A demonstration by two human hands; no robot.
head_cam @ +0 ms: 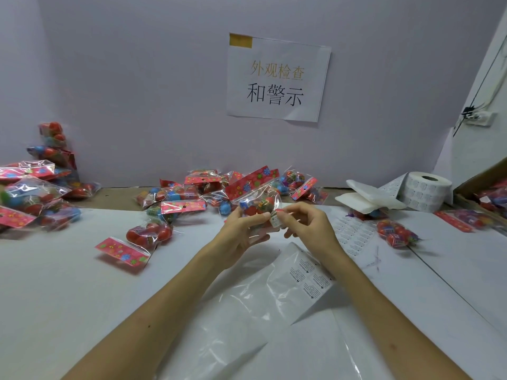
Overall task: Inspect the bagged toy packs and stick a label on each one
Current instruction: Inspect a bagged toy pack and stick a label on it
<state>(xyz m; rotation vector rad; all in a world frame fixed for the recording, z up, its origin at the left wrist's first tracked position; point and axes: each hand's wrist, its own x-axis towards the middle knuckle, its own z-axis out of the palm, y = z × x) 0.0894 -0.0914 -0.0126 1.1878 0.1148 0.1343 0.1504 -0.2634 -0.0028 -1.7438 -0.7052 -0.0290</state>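
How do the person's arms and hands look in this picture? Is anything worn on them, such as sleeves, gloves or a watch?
Both arms are bare as far as the picture shows: no sleeve covers the left forearm or the right forearm. The left hand and the right hand wear no gloves, and no watch, bracelet or ring is visible.

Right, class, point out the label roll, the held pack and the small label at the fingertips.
roll [424,197], head view, on its outer side wall.
pack [256,204], head view, on the clear bag over the toys.
label [275,221], head view, on its printed white face.
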